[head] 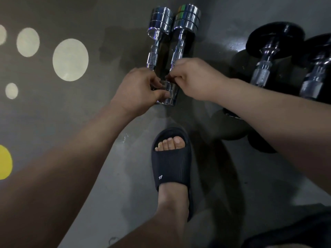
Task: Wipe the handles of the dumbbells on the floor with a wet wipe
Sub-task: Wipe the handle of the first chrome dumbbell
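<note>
Beneath left hand, right hand, chrome dumbbells, near ends

Looks like a gym or home workout corner: chrome dumbbells and black-plated dumbbells lying on a grey floor painted with pale and yellow dots.

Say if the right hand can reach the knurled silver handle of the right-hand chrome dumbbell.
Probably yes: the right hand sits at the knurled handle of the right-hand chrome dumbbell, nothing between.
</note>
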Tool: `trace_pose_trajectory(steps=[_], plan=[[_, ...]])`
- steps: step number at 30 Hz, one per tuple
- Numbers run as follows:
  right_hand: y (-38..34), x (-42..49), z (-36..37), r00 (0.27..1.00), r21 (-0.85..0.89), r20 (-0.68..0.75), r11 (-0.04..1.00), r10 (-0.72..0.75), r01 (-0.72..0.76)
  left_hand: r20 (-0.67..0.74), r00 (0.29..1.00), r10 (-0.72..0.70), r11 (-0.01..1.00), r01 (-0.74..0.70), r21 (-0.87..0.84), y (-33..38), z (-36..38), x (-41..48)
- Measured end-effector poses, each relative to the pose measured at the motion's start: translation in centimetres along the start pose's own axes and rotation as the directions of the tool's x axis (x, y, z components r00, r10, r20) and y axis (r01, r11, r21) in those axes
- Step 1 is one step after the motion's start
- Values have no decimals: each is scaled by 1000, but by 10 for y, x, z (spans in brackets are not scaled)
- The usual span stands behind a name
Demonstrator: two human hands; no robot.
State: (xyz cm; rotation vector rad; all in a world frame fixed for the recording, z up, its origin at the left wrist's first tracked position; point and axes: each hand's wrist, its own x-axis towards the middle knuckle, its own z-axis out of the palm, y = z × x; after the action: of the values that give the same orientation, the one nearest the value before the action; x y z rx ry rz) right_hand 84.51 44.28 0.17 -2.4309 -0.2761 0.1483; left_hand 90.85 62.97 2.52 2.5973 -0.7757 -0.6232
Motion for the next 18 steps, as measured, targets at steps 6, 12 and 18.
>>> trace_pose_trajectory(steps=[6, 12, 18], plan=[[7, -11, -15, 989, -59, 137, 997, 47, -39, 15, 999, 34, 999, -34, -6, 5, 0, 1], [0, -6, -23, 994, 34, -97, 998, 52, -49, -7, 1000, 24, 1000, -24, -12, 2, 0, -1], [5, 7, -15, 995, -42, -49, 995, 92, -94, -24, 999, 38, 999, -39, -20, 1, 0, -3]])
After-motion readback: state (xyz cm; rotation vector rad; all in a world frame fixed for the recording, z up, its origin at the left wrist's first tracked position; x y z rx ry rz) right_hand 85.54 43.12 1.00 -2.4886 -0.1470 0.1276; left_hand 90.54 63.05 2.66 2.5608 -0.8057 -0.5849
